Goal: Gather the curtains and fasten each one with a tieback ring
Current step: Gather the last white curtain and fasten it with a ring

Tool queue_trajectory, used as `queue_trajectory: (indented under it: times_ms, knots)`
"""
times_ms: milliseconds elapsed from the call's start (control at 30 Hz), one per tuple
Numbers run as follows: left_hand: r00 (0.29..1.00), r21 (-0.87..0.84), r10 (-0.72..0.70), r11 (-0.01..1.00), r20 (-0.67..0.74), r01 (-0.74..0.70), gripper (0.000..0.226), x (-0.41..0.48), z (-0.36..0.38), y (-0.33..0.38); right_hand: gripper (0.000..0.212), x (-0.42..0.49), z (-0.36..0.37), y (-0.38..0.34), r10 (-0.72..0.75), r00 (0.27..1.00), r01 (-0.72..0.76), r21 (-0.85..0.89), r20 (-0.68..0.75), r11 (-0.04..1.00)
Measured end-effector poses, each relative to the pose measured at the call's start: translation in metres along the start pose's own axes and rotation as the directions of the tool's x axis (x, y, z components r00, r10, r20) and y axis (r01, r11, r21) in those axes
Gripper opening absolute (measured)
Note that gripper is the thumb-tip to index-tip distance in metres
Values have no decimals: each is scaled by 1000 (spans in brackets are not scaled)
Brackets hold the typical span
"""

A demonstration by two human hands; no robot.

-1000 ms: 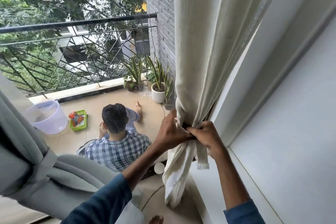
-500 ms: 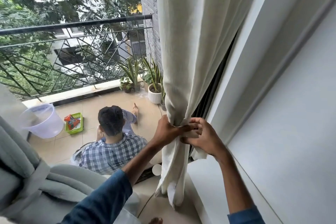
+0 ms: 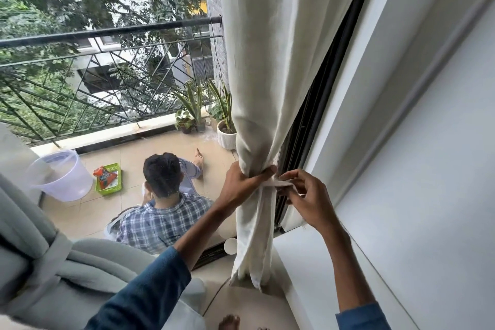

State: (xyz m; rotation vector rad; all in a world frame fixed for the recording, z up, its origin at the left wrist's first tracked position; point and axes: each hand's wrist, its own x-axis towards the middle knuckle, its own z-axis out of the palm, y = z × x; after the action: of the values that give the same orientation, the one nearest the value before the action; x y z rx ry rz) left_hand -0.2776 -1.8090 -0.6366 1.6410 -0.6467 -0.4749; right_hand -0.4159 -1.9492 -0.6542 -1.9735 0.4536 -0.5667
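We see a cream curtain [image 3: 257, 75] hanging beside the dark window frame [image 3: 330, 83], gathered into a narrow waist. A matching fabric tieback [image 3: 278, 183] crosses that waist. Our left hand [image 3: 241, 185] is curled round the bunch, clamping it. Our right hand [image 3: 308, 195], just beside it, pinches the tieback's loose end. We judge the fastening half done: next, the end needs drawing snug and securing. At far left, a grey curtain [image 3: 88, 270] is already bound.

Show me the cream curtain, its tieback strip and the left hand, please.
cream curtain [image 3: 267, 67]: head view, upper hanging folds.
tieback strip [image 3: 280, 183]: head view, its stretched middle.
left hand [image 3: 242, 185]: head view, back of hand.
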Motion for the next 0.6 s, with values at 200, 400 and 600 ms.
queue_trajectory:
  times_ms: [200, 400, 600]
  knots:
    - [998, 41, -21, 999, -54, 24, 32, 9, -11, -1, 11, -3, -13, -2, 49, 990, -63, 103, 134, 993]
    - [1000, 95, 7, 995, 24, -9, 25, 9, -18, -2, 10, -6, -27, 12, 138, 990, -131, 161, -34, 978]
    - [975, 51, 43, 997, 216, -55, 24, -2, -26, -3, 7, -5, -36, 29, 203, 934, -196, 54, -295, 979]
